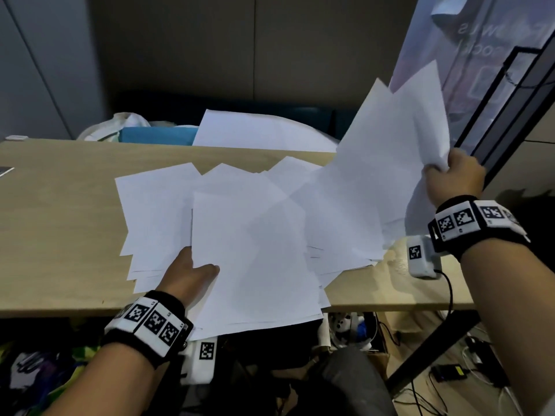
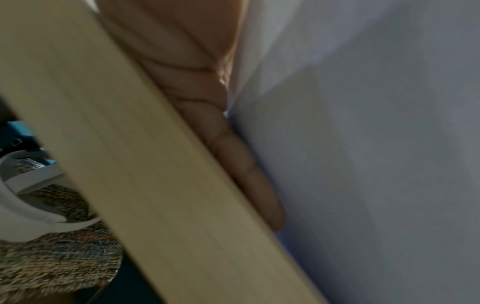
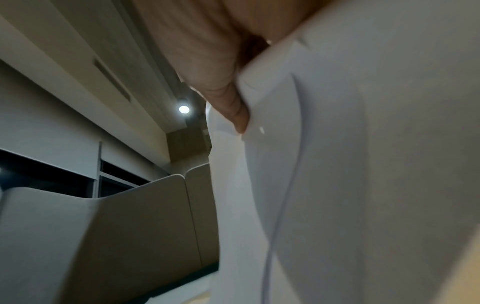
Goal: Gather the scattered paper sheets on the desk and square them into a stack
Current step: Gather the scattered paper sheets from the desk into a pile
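Right hand (image 1: 453, 175) grips a lifted fan of sheets (image 1: 390, 151); left hand (image 1: 187, 276) pinches overlapping sheets (image 1: 249, 250) on the desk (image 1: 60, 220), fingers (image 2: 233, 156) flat beneath, thumb on top

paper sheets (image 1: 249, 235): plain white, over the fingers of left hand (image 1: 186, 274) | desk (image 1: 60, 220): pale wood grain, under those fingers | wristbands (image 1: 150, 322): black, white tiles, black-and-white square codes | box (image 1: 156, 135): blue, beyond fingertips

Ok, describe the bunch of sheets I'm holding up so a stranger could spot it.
Go to the right end of the wooden desk. There the right hand grips a bunch of white sheets by one edge. Unlike the other sheets, which lie flat, this bunch stands nearly upright.
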The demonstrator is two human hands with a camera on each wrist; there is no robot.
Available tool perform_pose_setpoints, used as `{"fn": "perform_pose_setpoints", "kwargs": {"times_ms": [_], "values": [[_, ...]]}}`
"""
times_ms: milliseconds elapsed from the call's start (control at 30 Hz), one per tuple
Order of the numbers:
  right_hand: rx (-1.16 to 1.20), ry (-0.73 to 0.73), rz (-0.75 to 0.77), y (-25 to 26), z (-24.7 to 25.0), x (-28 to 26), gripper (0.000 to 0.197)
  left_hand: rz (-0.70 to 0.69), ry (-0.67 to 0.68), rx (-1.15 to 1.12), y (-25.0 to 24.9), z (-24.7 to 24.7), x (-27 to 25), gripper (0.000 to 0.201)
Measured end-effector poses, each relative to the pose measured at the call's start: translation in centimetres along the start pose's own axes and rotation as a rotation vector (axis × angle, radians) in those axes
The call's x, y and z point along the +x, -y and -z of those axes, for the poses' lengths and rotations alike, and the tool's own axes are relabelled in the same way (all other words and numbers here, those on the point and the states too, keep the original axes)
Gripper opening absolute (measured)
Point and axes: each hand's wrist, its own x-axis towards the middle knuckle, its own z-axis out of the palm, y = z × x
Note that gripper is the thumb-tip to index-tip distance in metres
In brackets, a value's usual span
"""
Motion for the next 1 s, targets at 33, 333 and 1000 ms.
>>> {"fn": "perform_pose_setpoints", "kwargs": {"times_ms": [33,333,1000], "values": [[0.030,-0.030,0.014,0.5,0.5,0.1,0.023,0.005,0.000,0.006,0.1,0.0,0.1,0.045],[0.460,-0.272,0.127,7.1,4.6,-0.1,0.020,-0.027,0.011,-0.076,-0.8,-0.1,-1.1,0.088],[0.719,0.544,-0.349,3.1,-7.6,-18.2,0.017,0.124,0.195,-0.560,-1.7,0.1,-1.2,0.082]]}}
